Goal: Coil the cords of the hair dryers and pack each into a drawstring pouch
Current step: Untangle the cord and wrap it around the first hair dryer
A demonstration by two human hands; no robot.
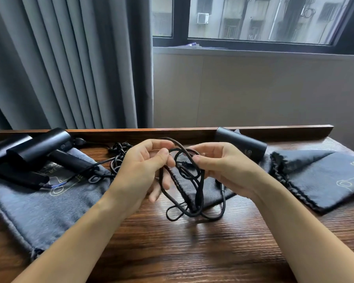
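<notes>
I have my left hand point(145, 160) and right hand point(219, 162) both pinching the thin black rubber cord point(194, 193) above the brown wooden table point(172, 252), keeping its hanging loops gathered for coiling.

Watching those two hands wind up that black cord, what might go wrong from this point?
The cord hangs in loose, crossing loops between the left hand and right hand, so it may knot instead of coiling neatly. Its lower loops drag on the wooden table and could snag. At the left, other hair dryers have a tangled cord pile close by; the two cords might get mixed together.
</notes>
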